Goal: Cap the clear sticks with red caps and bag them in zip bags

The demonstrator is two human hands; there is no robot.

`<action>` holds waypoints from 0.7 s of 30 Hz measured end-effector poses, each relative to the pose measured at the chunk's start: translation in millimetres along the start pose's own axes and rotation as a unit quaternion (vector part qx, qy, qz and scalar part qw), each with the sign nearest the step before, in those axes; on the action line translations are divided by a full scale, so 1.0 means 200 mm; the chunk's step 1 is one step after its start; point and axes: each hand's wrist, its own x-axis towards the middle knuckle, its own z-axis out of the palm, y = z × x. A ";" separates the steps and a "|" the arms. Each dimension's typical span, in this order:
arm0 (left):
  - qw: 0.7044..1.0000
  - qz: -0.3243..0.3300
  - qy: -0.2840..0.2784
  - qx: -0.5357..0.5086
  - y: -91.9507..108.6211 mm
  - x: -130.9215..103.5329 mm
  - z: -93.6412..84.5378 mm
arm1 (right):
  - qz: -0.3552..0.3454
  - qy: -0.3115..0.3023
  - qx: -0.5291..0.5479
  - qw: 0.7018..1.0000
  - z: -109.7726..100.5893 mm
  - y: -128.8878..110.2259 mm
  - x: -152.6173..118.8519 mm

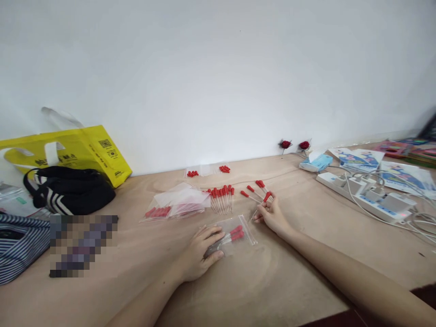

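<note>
My left hand (200,254) lies with fingers apart on a clear zip bag (226,247), over its left end. Inside the bag are a few glass droppers with red rubber bulbs (237,233). To the right of the bag, my right hand (270,215) is closed on a dropper (267,196), its red bulb sticking up past the fingers. Several loose droppers (251,188) lie just beyond that hand. A row of droppers (223,197) is spread behind the bag. Left of this row, more droppers (158,211) sit in stacked clear bags (187,200).
Near the wall lies a clear bag with red bulbs (191,174). At the left are a yellow bag (85,150), a black pouch (81,190) and striped cloth (20,245). A power strip (368,200) with cables, a tissue pack (315,162) and printed sheets (361,159) occupy the right.
</note>
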 end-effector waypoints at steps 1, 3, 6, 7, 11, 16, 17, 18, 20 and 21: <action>1.000 -0.002 -0.004 0.003 0.00 0.00 0.00 | 0.007 0.007 0.019 1.000 0.02 0.00 0.00; 1.000 -0.004 -0.013 0.006 0.01 0.00 0.00 | 0.019 0.009 0.051 0.998 0.05 0.01 -0.01; 1.000 -0.005 -0.013 0.005 0.01 0.00 0.00 | 0.042 -0.001 0.085 0.996 0.08 -0.01 -0.02; 1.000 -0.005 -0.010 0.003 0.01 0.00 0.00 | 0.053 -0.004 0.093 0.994 0.09 -0.01 -0.03; 1.000 -0.002 -0.001 -0.006 0.01 0.00 0.00 | 0.100 -0.039 0.081 0.991 0.10 -0.02 -0.05; 1.000 -0.005 0.005 -0.004 0.01 -0.01 0.00 | 0.072 -0.142 -0.034 0.987 0.07 0.01 -0.05; 1.000 -0.006 0.004 -0.003 0.01 -0.01 0.00 | 0.064 -0.168 -0.058 0.982 0.07 0.01 -0.05; 1.000 -0.006 0.002 -0.002 0.01 -0.01 0.00 | 0.052 -0.191 -0.081 0.977 0.06 0.02 -0.04; 1.000 -0.004 -0.001 -0.002 0.01 0.00 0.00 | 0.009 -0.230 -0.130 0.965 0.05 0.02 -0.04; 1.000 -0.004 -0.001 -0.003 0.01 0.00 0.00 | -0.019 -0.244 -0.153 0.957 0.05 0.02 -0.04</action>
